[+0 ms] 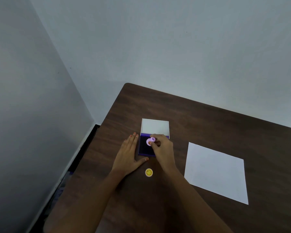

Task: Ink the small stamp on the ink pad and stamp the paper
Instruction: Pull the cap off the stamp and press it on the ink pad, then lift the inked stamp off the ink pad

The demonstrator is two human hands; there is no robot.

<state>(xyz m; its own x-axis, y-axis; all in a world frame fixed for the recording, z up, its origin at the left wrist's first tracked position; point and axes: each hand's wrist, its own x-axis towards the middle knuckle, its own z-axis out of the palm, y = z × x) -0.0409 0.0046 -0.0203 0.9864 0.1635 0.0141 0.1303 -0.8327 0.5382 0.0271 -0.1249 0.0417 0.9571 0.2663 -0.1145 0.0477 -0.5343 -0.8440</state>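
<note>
Over the open purple ink pad (145,147), my right hand (163,147) pinches the small lilac plastic stamp (149,141) to ink it; my left hand (128,154) lies flat alongside, fingers spread, steadying it. Right of the pad, well apart, the white paper sheet (216,172) waits.

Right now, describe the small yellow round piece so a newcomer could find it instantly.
Start at the dark wooden table, then find the open ink pad with its raised white lid. The yellow round piece lies on bare wood just nearer the person, between the two forearms. It alone is yellow and untouched; the similar pink stamp is pinched in the right hand.
</note>
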